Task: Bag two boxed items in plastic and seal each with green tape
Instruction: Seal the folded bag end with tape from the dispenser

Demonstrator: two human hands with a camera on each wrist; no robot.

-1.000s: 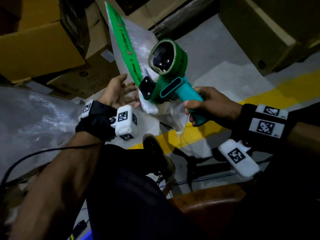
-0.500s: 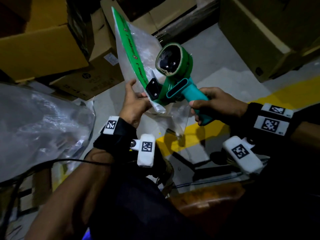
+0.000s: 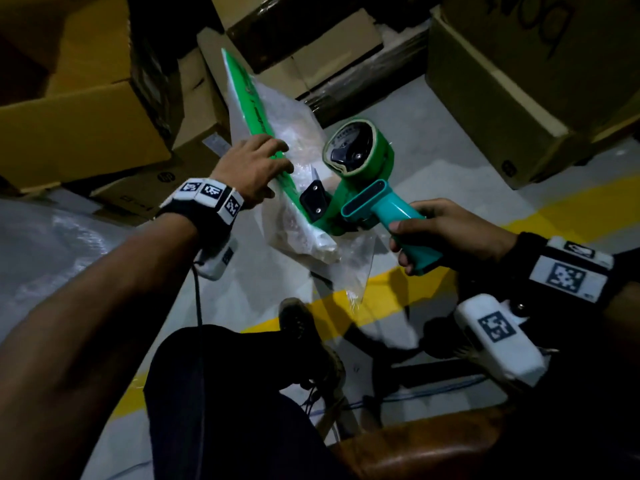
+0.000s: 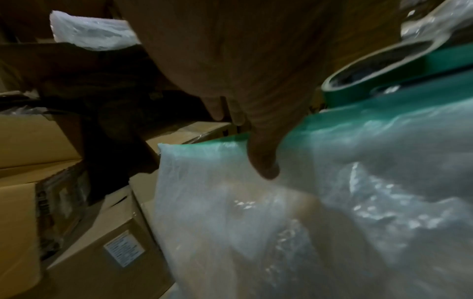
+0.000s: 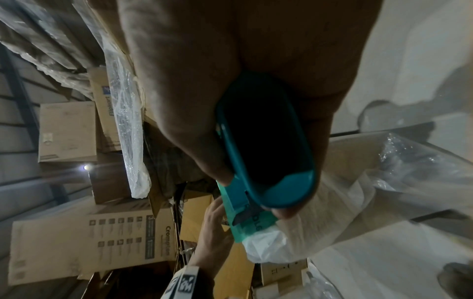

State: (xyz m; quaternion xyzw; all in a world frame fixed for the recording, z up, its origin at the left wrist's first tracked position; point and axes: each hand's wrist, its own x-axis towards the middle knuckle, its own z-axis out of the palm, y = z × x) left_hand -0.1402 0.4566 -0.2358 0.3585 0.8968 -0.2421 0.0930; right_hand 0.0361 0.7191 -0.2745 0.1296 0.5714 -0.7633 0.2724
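Left hand (image 3: 254, 168) pinching soft, slippery bag (image 3: 294, 206) at taped edge; right hand (image 3: 446, 233) clenching dispenser (image 3: 363, 188) beside bag.

We cannot make out what lies inside the crinkled clear plastic bag (image 3: 298, 216), since glare and folds blur its contents in every view. Our left hand (image 3: 254, 171) covers part of the bright green tape strip (image 3: 247, 95), while the teal plastic tape dispenser (image 5: 258, 153) hides our right hand's (image 5: 230, 66) fingertips in the right wrist view.
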